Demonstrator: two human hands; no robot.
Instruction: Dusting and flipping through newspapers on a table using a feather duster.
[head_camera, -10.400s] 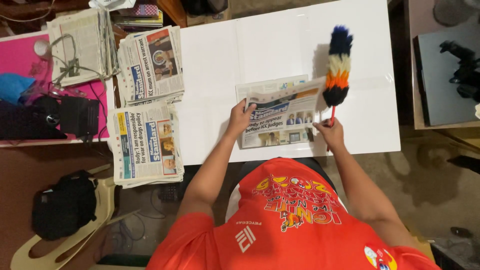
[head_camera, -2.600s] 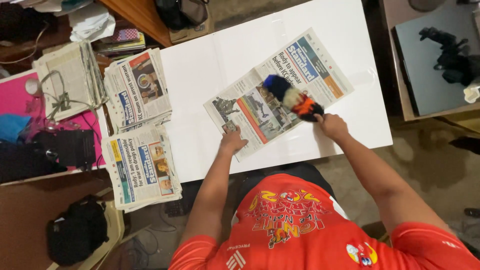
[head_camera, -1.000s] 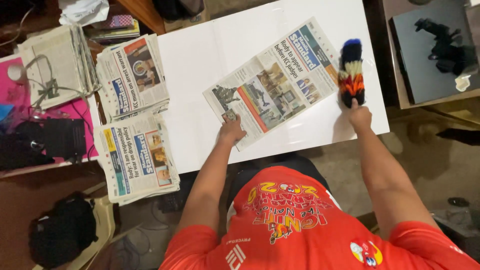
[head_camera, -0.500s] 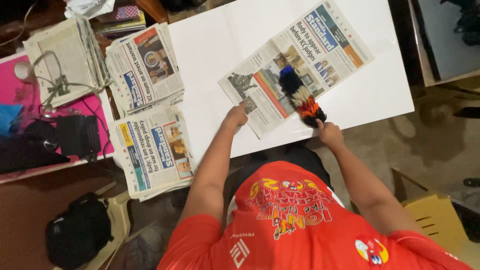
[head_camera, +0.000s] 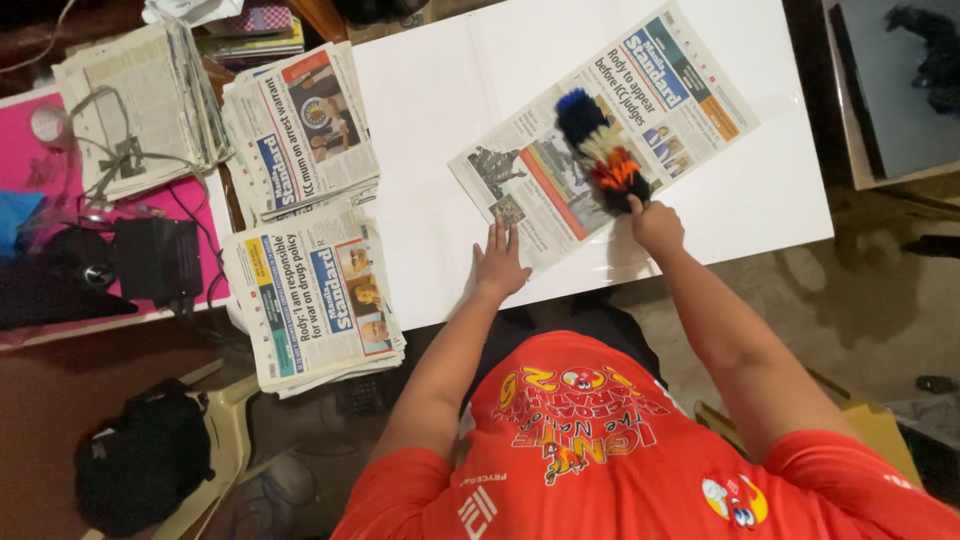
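While the left hand lies flat with fingers spread, it presses the near edge of the newspaper; it pins rather than grips.

Right hand: closed round the handle end of the duster; the handle itself is hidden in the fist.

Duster position: lying on the middle of the newspaper, feather head in contact with the page.

Duster axis: long axis runs diagonally, from the fist at the near right up to the far left.

Duster heading: blue tip points away from the person and leftward; orange and dark feathers sit next to the fist, pale ones between.

Newspaper: spread open on the white table, skewed, long axis rising from near left to far right, so it crosses the duster's line.

Table: newspaper occupies the right half, near edge close to the table's front edge.

Stacks: two piles of folded papers at the left, far pile and near pile, just beside each other, well apart from the duster.

Beyond: a third pile on the pink surface, with cables over it.
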